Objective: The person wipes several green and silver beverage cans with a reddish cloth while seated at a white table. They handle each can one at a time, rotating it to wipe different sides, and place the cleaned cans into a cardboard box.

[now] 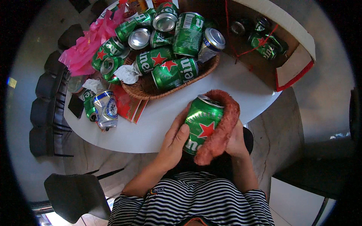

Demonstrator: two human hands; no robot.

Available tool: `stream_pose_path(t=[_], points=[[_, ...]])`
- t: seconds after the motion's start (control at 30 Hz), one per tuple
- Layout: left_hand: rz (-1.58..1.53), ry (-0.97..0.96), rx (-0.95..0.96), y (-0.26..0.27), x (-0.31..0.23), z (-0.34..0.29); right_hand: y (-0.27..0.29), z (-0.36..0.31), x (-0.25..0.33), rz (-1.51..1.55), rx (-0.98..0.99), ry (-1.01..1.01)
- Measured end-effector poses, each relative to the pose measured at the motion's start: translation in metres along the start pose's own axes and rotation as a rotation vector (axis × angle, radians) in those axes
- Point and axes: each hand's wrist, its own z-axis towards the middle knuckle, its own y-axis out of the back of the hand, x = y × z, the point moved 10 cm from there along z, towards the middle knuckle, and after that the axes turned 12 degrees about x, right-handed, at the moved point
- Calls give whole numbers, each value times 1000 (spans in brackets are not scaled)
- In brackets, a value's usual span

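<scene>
Striped fabric of your shirt lay nearest. Ahead of it, your left hand had its fingers bent around a green can, thumb pressed to its side, while a fuzzy reddish cloth curved around the far side from those fingers. Your right hand backed that cloth; its fingers were mostly hidden, so you could not tell how far they closed. Wiping seemed the step, and it called for a steady left grip, light enough to spare the thin wall, the cloth laid flat and the can turned against it. Beyond your fingers, a loaded wicker basket sat on the white surface.
</scene>
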Motion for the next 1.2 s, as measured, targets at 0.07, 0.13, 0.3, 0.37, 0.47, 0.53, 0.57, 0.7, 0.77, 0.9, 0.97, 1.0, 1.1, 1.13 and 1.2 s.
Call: stream_pose_path(t=[0.07, 0.13, 0.3, 0.37, 0.47, 0.53, 0.57, 0.7, 0.77, 0.9, 0.97, 1.0, 1.1, 1.13, 1.2], points=[[207, -123, -67, 3, -21, 2, -7, 3, 0, 38, 3, -18], [330, -166, -34, -2, -31, 0, -14, 2, 1, -26, -8, 33], [62, -53, -41, 11, -11, 2, -13, -1, -3, -42, -61, 23], [-28, -92, -91, 14, -13, 4, -17, 2, -2, 10, -46, 21], [-106, -47, -159, 19, -17, 6, -29, 6, 8, -64, 0, 81], [105, -151, -139, 18, -30, 3, -33, 5, 11, -185, -3, 101], [195, -203, -114, 13, -38, 1, -32, 5, 11, -157, -44, 106], [316, -220, -56, 10, -34, 1, -11, 3, 11, -134, -179, 152], [294, -193, -18, 1, -40, 4, -2, -4, -16, 263, -216, 144], [-117, -90, -66, 14, -14, 6, 13, -16, -39, 514, -301, 34], [-106, -69, -100, 18, -12, 4, 18, -21, -45, 472, -334, 2], [-100, -59, -120, 21, -10, 2, 20, -23, -48, 453, -349, -14], [-120, -123, -201, 31, -8, -2, 2, -11, -23, 240, -172, 76], [-141, -141, -228, 34, -9, -3, 1, -10, -22, 215, -163, 78], [-173, -149, -191, 33, -9, -3, 1, -11, -21, 168, -144, 82]])
